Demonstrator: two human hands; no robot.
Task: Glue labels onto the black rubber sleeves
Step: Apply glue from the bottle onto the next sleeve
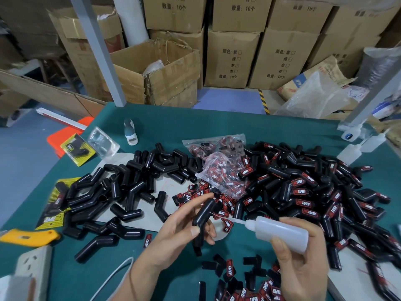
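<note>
Black rubber covers most of the green table (pixel 165 124). The left hand (pixel 173 229) holds one bent black rubber sleeve (pixel 202 216) above the table, with the thumb pressed on its lower part, the other fingers curled behind it and the index finger stretched along its upper part. The right hand (pixel 303 257) grips a translucent white glue bottle (pixel 282 230), the thumb below and the fingers wrapped over the top. The bottle lies almost horizontal, and its thin nozzle points left toward the held sleeve; the tip is very near the sleeve, but whether it touches cannot be told.

On the left part of the table lies a pile of plain sleeves (pixel 130 185) without labels. On the right part lies a bigger pile of labelled sleeves (pixel 314 192), each with a red and black label. Between the two piles is a clear plastic bag of labels (pixel 225 170), and loose labels (pixel 195 194) are spread on the table just in front of it. More labels (pixel 230 268) lie near the lower edge, between the two wrists. A yellow utility knife (pixel 28 235) and a white power strip (pixel 32 268) are at the left edge. Cardboard boxes (pixel 232 57) are stacked behind the table.
</note>
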